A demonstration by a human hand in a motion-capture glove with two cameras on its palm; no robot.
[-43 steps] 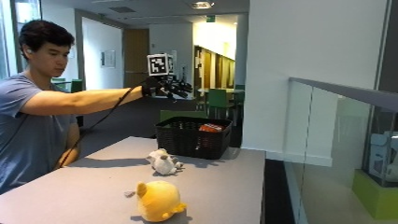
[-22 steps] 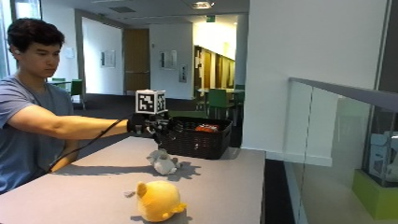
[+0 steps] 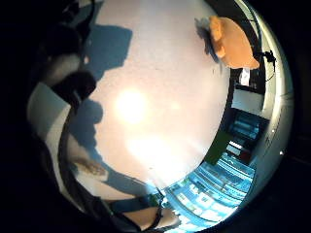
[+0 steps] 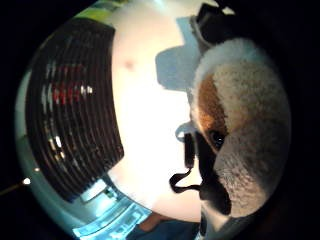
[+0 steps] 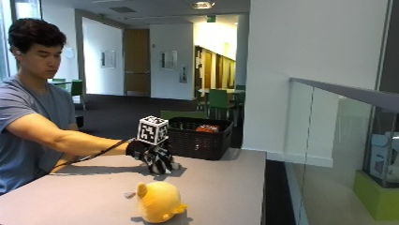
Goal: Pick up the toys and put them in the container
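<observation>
Grey tabletop (image 5: 212,187) holds a black basket (image 5: 198,139) at its far edge, with something red (image 5: 207,128) inside. At the basket's 8 o'clock, the gloved right hand (image 5: 151,157) grips a small plush toy (image 4: 240,130). Nearer, a yellow plush toy (image 5: 159,201) sits apart.

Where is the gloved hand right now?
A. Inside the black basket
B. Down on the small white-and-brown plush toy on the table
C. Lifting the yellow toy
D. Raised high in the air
B. The gloved hand is down at the table on the small plush toy, which fills the thumb-side palm view; the yellow toy lies apart, nearer the camera, and the basket stands behind.
</observation>
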